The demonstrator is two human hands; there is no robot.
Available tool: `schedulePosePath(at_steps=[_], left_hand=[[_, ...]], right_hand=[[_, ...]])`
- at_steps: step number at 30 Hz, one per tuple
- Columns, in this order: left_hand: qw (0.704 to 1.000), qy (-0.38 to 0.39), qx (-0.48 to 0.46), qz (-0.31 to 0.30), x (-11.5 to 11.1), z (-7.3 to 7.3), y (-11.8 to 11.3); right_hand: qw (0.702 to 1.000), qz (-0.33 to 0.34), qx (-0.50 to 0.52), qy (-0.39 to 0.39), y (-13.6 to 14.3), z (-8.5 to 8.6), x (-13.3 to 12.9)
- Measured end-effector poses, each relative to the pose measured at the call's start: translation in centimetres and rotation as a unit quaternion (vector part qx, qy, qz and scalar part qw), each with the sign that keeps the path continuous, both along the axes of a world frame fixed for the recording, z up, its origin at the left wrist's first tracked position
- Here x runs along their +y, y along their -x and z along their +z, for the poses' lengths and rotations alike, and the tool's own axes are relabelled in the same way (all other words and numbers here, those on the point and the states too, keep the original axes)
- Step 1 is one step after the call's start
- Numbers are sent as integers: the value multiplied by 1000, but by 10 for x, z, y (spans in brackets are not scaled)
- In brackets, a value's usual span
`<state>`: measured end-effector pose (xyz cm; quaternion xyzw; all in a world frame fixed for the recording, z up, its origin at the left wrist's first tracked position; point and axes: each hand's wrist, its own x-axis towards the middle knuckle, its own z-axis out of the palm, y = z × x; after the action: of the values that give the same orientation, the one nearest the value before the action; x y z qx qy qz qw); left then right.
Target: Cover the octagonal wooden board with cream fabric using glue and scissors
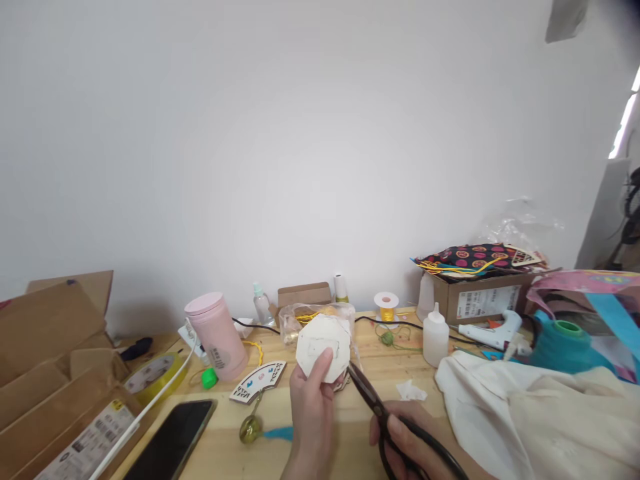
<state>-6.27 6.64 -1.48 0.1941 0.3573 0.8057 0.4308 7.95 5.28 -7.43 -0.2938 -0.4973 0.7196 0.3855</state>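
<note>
My left hand (314, 407) grips a white octagonal piece (310, 333) by its lower edge, thumb across its face. A faint rectangle is marked on that face. In my right hand (415, 433) are black-handled scissors (367, 388), their blades pointing up and left, with the tips at the right edge of the white piece. Whether the tips touch it I cannot tell. Left of my left hand lies a fan-shaped decorated piece (259, 381) with a gold bell (250, 429) and a blue tassel (279, 433) below it.
At left are a cardboard box (55, 373), yellow tape (170, 377), a phone (173, 440) and a pink cup (220, 337). To the right stand a squeeze bottle (435, 339), a glue gun (493, 332), white cloth (480, 407) and a teal thread cone (563, 347). A yellow thread spool (387, 308) sits behind.
</note>
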Motion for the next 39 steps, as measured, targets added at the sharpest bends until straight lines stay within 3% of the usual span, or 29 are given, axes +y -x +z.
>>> schedulePosePath(at_steps=[6,11,16,22,29,36,39], left_hand=[[991,32,108,67,-4,-3,1],[961,82,250,78,-6,-9,-4],[950,84,291,72,-9,-4,-7],[950,74,296,71,-10,-6,-6],[880,29,461,110,-11,-12,-7],[849,-25,515,115,-12,-11,-6],[850,-32,513,114,-12,-10,-6]], right_hand=[[988,-104,112,-24,1,18,20],[978,34,190,73,-2,23,22],[954,130,247,113,-5,32,16],[954,126,236,133,-7,42,16],[945,121,167,252,-6,41,22],[943,109,167,267,-7,37,27],[939,110,177,273,-7,33,28]])
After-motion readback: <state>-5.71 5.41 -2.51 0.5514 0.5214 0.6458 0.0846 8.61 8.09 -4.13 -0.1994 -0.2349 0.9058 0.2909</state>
